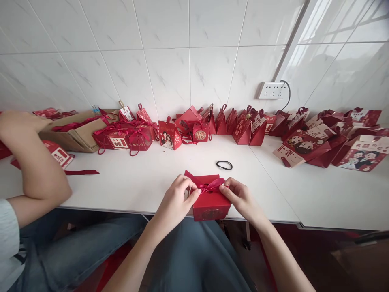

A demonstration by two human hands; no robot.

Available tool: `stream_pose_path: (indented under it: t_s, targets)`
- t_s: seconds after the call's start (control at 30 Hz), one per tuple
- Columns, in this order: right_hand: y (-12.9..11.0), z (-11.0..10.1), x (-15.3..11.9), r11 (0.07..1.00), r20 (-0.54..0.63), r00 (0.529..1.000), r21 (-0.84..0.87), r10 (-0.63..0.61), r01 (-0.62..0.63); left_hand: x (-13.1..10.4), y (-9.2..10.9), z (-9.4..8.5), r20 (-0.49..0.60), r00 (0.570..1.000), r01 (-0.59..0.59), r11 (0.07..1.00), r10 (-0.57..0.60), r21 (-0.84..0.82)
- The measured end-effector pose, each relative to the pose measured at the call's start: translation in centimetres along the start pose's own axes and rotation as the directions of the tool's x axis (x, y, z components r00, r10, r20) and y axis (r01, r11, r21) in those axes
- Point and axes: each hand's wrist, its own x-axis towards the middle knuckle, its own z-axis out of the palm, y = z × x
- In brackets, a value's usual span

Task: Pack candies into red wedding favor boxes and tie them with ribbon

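Observation:
A small red gift box (212,211) stands at the table's front edge, straight in front of me. Across its top a dark red satin ribbon (209,186) is tied in a bow or knot. On the left side of the box, my left hand (179,196) pinches the ribbon between thumb and fingers. My right hand (240,196) is closed on the ribbon's other side, thumb against the loop. One ribbon tail sticks up at the back left of the box. Just behind the box lies a black elastic band (224,165).
Along the tiled wall stand several red gift boxes (170,136), with more piled at the right (306,148). A cardboard box (82,136) holding ribbons is at the left. A co-worker's arm (42,170) reaches in beside a red box. A power strip (272,90) is on the wall.

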Motion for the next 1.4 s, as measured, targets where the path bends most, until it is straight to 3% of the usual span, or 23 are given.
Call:
stream_pose_path:
  t_s: [0.33, 0.53, 0.87, 1.07, 1.2, 1.3, 1.4]
  targets:
    - [-0.2, -0.2, 0.0, 0.996, 0.070, 0.997, 0.085, 0.034, -0.040, 0.4, 1.0, -1.0, 0.146, 0.973, 0.170, 0.983, -0.179, 0.073]
    - [0.3, -0.4, 0.1, 0.991, 0.074, 0.996, 0.122, 0.040, -0.049, 1.3, 0.6, -1.7, 0.316, 0.927, 0.238, 0.969, -0.204, -0.073]
    - [1.8, -0.8, 0.6, 0.971, 0.121, 0.991, 0.224, 0.054, -0.080, 1.1, -0.8, -0.4, 0.315, 0.931, 0.273, 0.924, -0.183, -0.269]
    - [2.1, -0.6, 0.6, 0.930, 0.140, 0.987, 0.343, 0.085, -0.128, 0.7, -1.7, 0.8, 0.298, 0.942, 0.301, 0.779, -0.153, -0.550]
    - [2.1, -0.6, 0.4, 0.953, 0.097, 0.992, 0.287, 0.076, -0.101, 0.3, -1.2, 1.0, 0.192, 0.951, 0.305, 0.825, -0.241, -0.475]
    - [2.0, -0.7, 0.3, 0.969, 0.077, 0.995, 0.231, 0.070, -0.086, -0.1, -0.7, 0.9, 0.226, 0.927, 0.364, 0.864, -0.299, -0.348]
    - [2.1, -0.7, 0.2, 0.973, 0.060, 0.996, 0.218, 0.069, -0.081, -0.3, -0.6, 1.1, 0.233, 0.938, 0.332, 0.858, -0.257, -0.393]
